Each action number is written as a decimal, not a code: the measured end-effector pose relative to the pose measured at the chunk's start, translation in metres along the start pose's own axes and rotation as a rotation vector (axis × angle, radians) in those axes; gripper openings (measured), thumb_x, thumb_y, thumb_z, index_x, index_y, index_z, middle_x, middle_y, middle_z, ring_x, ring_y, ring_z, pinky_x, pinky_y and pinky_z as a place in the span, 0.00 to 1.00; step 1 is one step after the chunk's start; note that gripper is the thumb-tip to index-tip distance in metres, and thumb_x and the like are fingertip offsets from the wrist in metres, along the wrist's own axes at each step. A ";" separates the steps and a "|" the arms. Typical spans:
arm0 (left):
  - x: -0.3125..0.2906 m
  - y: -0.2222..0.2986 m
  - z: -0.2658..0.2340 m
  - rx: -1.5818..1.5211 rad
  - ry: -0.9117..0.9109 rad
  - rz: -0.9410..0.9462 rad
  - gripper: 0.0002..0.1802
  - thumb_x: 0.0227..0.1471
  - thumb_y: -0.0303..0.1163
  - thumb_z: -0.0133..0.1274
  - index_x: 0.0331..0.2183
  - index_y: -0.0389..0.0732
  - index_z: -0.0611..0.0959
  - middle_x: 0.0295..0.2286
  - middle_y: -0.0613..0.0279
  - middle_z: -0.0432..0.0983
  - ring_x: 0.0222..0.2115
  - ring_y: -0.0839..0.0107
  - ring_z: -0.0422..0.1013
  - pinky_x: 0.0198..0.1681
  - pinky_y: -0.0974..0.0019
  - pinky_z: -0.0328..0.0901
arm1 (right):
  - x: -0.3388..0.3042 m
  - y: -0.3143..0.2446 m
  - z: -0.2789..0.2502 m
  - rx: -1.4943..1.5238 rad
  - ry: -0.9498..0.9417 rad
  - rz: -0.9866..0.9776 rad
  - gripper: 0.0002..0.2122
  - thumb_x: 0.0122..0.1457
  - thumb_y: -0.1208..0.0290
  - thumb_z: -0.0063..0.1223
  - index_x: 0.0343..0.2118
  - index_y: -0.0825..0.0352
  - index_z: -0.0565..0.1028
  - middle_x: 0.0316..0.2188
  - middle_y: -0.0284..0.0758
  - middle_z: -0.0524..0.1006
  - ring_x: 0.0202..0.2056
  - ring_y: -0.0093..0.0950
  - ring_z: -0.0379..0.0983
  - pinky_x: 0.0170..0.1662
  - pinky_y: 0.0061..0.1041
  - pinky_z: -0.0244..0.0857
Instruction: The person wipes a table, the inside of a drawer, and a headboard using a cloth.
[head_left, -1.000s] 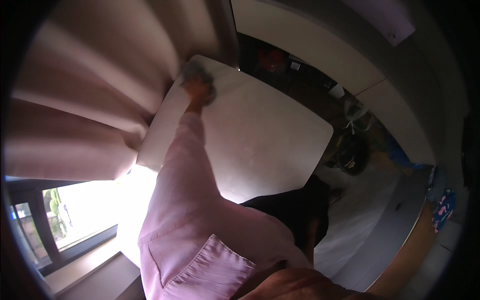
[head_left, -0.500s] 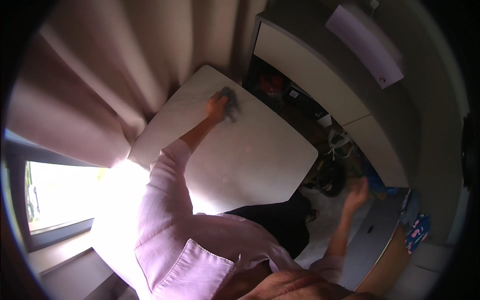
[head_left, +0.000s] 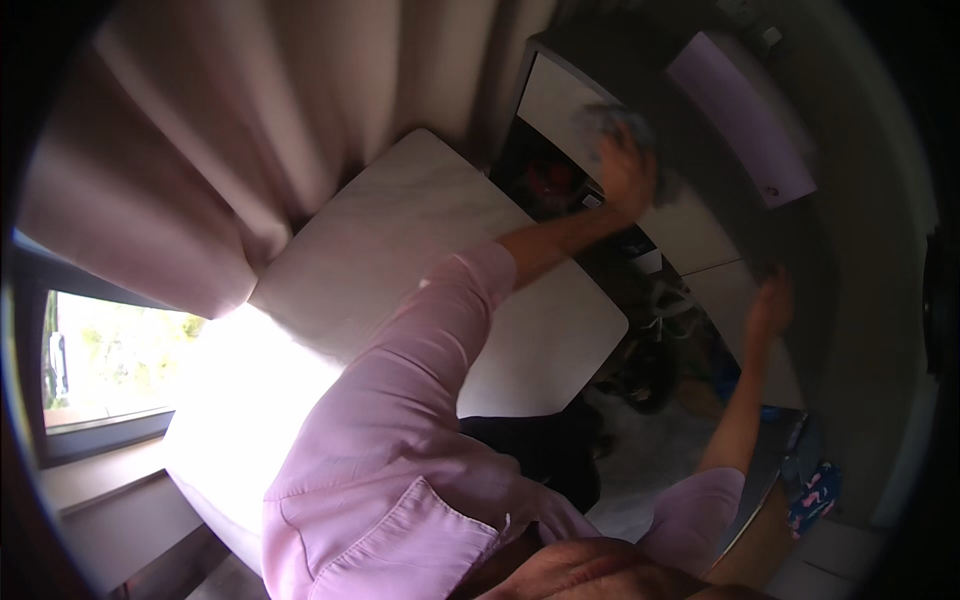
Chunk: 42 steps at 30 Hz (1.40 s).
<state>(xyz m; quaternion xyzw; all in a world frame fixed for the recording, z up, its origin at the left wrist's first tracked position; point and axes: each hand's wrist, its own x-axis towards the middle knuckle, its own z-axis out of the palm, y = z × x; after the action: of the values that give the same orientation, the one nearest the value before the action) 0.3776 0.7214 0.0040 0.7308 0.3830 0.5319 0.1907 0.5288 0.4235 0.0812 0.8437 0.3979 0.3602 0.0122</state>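
My left hand [head_left: 627, 178] is closed on a grey cloth [head_left: 592, 118], blurred by motion. It is in front of the pale front [head_left: 545, 95] of the long cabinet at the upper right, and whether the cloth touches that front or the dark top is unclear. My left forearm crosses above the white table [head_left: 540, 340]. Beside the right part of the cabinet my right hand [head_left: 770, 305] is raised near its top edge. Its fingers are smeared, and I see nothing held in it.
A lilac box-like object [head_left: 745, 120] is above the cabinet's dark top [head_left: 690, 150]. Under the cabinet front lie a red item [head_left: 548, 180], dark boxes and bags. Beige curtains [head_left: 330, 110] hang behind the table, with a bright window [head_left: 110, 355] at the left.
My left hand has moved right with the cloth, from the table's far part to the cabinet. My right hand has risen up and right toward the cabinet's top edge.
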 end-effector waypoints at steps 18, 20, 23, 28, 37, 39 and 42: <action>0.077 -0.106 -0.022 -0.039 -0.026 -0.798 0.34 0.49 0.40 0.42 0.51 0.30 0.52 0.42 0.36 0.57 0.40 0.48 0.63 0.42 0.56 0.61 | 0.002 -0.010 -0.018 -0.174 0.024 -0.055 0.19 0.60 0.62 0.27 0.44 0.67 0.68 0.46 0.39 0.67 0.48 0.36 0.62 0.48 0.35 0.57; 0.065 -0.084 -0.017 -0.077 -0.023 -0.699 0.34 0.49 0.35 0.42 0.52 0.30 0.49 0.42 0.34 0.55 0.40 0.47 0.61 0.43 0.53 0.59 | 0.006 -0.027 -0.033 -0.142 0.005 0.051 0.19 0.60 0.62 0.27 0.44 0.68 0.68 0.45 0.40 0.68 0.47 0.37 0.63 0.47 0.35 0.58; 0.034 -0.048 -0.013 -0.100 -0.020 -0.289 0.36 0.46 0.33 0.43 0.53 0.31 0.47 0.45 0.30 0.50 0.47 0.42 0.53 0.48 0.51 0.54 | 0.010 -0.030 -0.038 -0.072 0.008 0.106 0.19 0.58 0.62 0.28 0.43 0.69 0.69 0.43 0.41 0.69 0.44 0.38 0.65 0.46 0.35 0.59; -0.038 0.053 -0.004 -0.044 -0.021 0.054 0.40 0.43 0.34 0.45 0.53 0.30 0.45 0.48 0.25 0.42 0.51 0.34 0.42 0.51 0.39 0.41 | 0.013 -0.030 -0.044 0.059 0.090 0.064 0.18 0.56 0.63 0.31 0.41 0.68 0.70 0.40 0.42 0.70 0.41 0.39 0.66 0.44 0.34 0.60; -0.095 0.026 0.025 -0.112 -0.365 1.162 0.21 0.40 0.39 0.48 0.40 0.48 0.72 0.44 0.61 0.63 0.53 0.61 0.50 0.53 0.46 0.43 | 0.003 -0.028 -0.033 0.148 0.175 0.104 0.18 0.55 0.60 0.32 0.40 0.65 0.71 0.41 0.39 0.70 0.44 0.37 0.64 0.46 0.37 0.56; -0.077 0.010 0.020 0.093 -0.421 1.669 0.16 0.40 0.35 0.46 0.36 0.47 0.73 0.44 0.65 0.63 0.52 0.64 0.52 0.54 0.47 0.43 | 0.001 -0.029 -0.034 0.151 0.168 0.137 0.18 0.55 0.59 0.33 0.41 0.62 0.71 0.42 0.38 0.69 0.45 0.36 0.63 0.48 0.37 0.53; -0.060 -0.002 0.013 0.054 -0.441 1.811 0.13 0.40 0.32 0.45 0.33 0.47 0.73 0.44 0.63 0.62 0.51 0.64 0.53 0.55 0.48 0.43 | 0.002 -0.030 -0.033 0.148 0.188 0.154 0.18 0.55 0.58 0.33 0.41 0.61 0.71 0.43 0.37 0.69 0.47 0.36 0.61 0.49 0.36 0.51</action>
<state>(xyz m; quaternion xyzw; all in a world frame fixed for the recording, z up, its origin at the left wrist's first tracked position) 0.3804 0.6788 -0.0393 0.8396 -0.3657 0.3180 -0.2454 0.4898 0.4368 0.0979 0.8327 0.3570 0.4073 -0.1151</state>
